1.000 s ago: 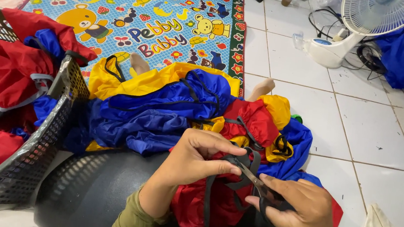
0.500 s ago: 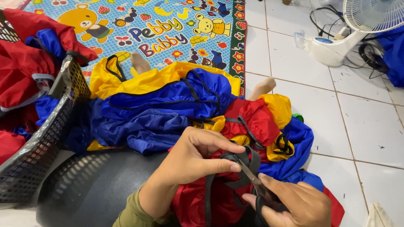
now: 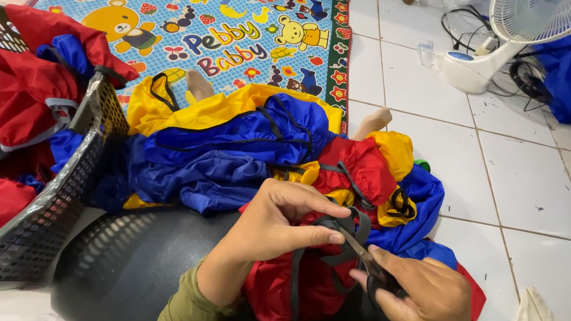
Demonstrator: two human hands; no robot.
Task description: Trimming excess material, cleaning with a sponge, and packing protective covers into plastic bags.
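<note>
Left hand (image 3: pixel 279 223): pinched on black strap (image 3: pixel 341 230) over red cloth (image 3: pixel 273 285).
Right hand (image 3: pixel 418 302): gripping scissors (image 3: pixel 366 262).
Change: scissors now closer to the strap.

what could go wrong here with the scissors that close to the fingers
1. The scissors in the right hand meet the black strap right beside the left hand pinching it, so a fingertip might get nicked.
2. The red fabric bunches under the strap and might get snipped.

Tiled floor (image 3: pixel 546 206): mat (image 3: pixel 242 31), fan (image 3: pixel 491 55).
</note>
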